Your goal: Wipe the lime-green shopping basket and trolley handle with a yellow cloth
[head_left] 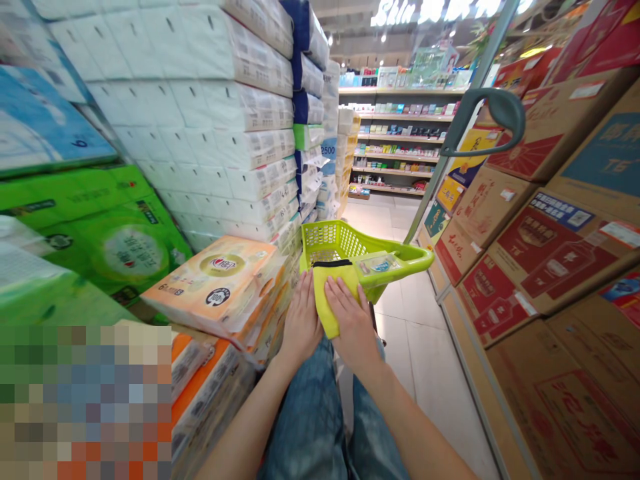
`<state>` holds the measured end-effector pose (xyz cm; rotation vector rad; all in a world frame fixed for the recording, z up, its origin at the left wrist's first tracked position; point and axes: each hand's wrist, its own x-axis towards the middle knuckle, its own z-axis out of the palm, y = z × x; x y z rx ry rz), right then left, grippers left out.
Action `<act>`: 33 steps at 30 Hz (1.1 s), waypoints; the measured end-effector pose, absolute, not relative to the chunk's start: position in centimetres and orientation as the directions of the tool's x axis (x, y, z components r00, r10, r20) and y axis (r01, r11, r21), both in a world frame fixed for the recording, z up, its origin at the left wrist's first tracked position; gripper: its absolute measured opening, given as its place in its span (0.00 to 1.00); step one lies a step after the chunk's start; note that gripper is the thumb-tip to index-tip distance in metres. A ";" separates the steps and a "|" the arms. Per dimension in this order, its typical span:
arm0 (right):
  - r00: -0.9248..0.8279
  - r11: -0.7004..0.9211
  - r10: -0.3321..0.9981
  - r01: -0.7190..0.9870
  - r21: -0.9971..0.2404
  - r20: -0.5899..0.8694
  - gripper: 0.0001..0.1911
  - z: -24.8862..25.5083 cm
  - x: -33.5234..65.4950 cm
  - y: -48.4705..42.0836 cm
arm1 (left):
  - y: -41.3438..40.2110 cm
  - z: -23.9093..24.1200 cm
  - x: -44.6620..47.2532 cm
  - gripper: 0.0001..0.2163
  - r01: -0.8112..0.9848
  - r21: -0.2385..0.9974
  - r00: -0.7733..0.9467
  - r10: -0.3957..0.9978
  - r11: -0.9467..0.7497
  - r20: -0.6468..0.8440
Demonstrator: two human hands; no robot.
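Observation:
A yellow cloth item with a black edge (327,303) is in front of me, close to the near side of a green plastic basket (410,257); I cannot tell if it is a pouch or a folded cloth. My right hand (353,320) lies flat across its right part, fingers stretched out. Along its left border rests my left hand (303,313), its fingers straight and pointing forward. What supports the cloth from below is hidden. A clear label holder sits on the basket's handle side.
Tissue packs (200,133) are stacked high at left, with an orange tissue pack (220,280) beside my left arm. Cardboard cartons (545,233) line the right side. A grey hook-shaped handle (500,120) juts from a metal post. Shelves (400,143) stand beyond the tiled aisle (420,347).

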<state>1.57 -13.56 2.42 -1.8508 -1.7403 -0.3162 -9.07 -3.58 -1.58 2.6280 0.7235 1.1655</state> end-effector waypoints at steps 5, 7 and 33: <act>0.120 0.017 0.828 0.971 -0.239 0.548 0.35 2.5 3.9 -14.6 | -3.7 -1.3 -8.9 0.32 0.396 0.355 0.571 0.530 -0.847 0.626; 0.181 -0.047 0.805 0.969 -0.243 0.565 0.36 2.5 5.4 -15.1 | -3.8 -1.2 -8.8 0.32 0.407 0.349 0.561 0.532 -0.844 0.634; 0.371 -0.253 0.688 0.928 -0.273 0.624 0.41 2.0 7.0 -15.4 | -4.1 -1.0 -8.7 0.32 0.413 0.354 0.553 0.540 -0.839 0.634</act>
